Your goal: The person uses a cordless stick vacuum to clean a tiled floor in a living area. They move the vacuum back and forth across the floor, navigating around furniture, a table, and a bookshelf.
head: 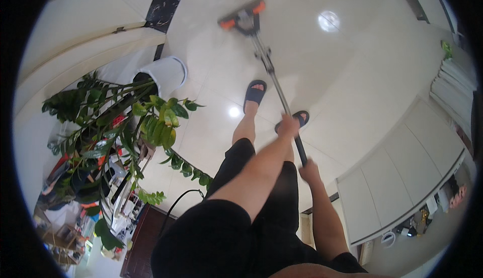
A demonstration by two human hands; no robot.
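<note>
A mop with a metal pole [278,89] slants across the tiled floor [211,66]. Its wide dark head [242,15], with orange parts at both ends, lies on the floor beyond my feet. My left hand [289,126] grips the pole partway up, near my slippered foot. The black upper end of the pole [300,150] is held in my right hand [309,171]. Both hands are slightly blurred. I wear dark open-toed slippers [254,93].
A leafy potted plant [158,123] in a white pot [168,74] leans in at the left, above cluttered goods [120,202]. White cabinets [392,176] line the right side, with small items on top. Dark marble trim [166,4] edges a doorway at the upper left.
</note>
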